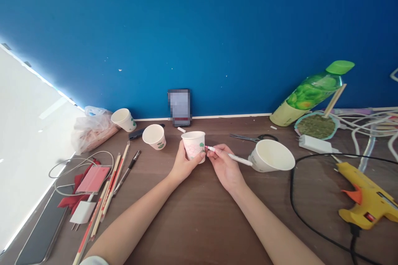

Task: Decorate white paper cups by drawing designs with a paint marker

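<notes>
My left hand point(184, 163) is wrapped around a white paper cup point(193, 143) with a green leaf print and pink marks on its side. The cup stands upright, close above or on the brown table. In my right hand point(226, 169) is a white marker point(239, 159), its pink tip against or very near the cup's right side. The thumb of my left hand lies across the lower front of the cup. A small white marker cap point(181, 130) lies behind the cup. To the right of my right hand stands a larger white paper cup point(269, 158).
Two more paper cups point(154, 136) stand left. Chopsticks point(107, 190), a black pen point(127, 172), a charger point(82, 212) and a phone point(43, 225) lie front left. Scissors point(248, 137), a green bottle point(311, 93) and a yellow glue gun point(363, 194) with its black cable are right.
</notes>
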A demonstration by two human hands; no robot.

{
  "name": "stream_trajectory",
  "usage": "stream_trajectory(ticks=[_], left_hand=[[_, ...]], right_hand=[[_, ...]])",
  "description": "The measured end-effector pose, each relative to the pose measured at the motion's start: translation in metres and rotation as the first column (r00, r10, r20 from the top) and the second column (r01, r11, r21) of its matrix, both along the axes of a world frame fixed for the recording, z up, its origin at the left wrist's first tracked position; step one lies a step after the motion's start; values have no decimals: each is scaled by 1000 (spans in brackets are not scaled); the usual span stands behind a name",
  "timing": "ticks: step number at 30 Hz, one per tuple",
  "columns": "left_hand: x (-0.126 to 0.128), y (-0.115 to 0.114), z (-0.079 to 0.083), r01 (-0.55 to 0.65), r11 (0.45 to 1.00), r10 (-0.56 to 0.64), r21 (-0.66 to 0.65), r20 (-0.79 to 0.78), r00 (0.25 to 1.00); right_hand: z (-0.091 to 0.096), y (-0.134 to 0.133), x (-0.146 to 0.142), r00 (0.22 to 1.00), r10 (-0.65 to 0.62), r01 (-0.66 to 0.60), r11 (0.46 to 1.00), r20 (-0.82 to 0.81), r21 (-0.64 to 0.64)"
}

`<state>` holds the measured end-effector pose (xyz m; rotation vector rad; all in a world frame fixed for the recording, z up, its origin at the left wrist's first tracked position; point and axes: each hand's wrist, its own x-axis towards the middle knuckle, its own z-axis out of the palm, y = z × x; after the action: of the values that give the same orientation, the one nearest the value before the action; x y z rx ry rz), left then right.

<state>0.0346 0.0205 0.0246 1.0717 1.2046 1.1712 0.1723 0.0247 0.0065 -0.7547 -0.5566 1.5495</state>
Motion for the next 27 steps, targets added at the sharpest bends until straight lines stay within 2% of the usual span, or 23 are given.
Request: stream_trajectory(ticks=[6,27], left_hand=[[-1,1,-3,7,1000,-7,19,-39,999],[-4,0,-10,41,997,-37,68,-68,997]], right_hand=[[0,-2,-2,996,-10,7,999,90,39],[-1,-2,-2,994,-25,27,999,107,-17]])
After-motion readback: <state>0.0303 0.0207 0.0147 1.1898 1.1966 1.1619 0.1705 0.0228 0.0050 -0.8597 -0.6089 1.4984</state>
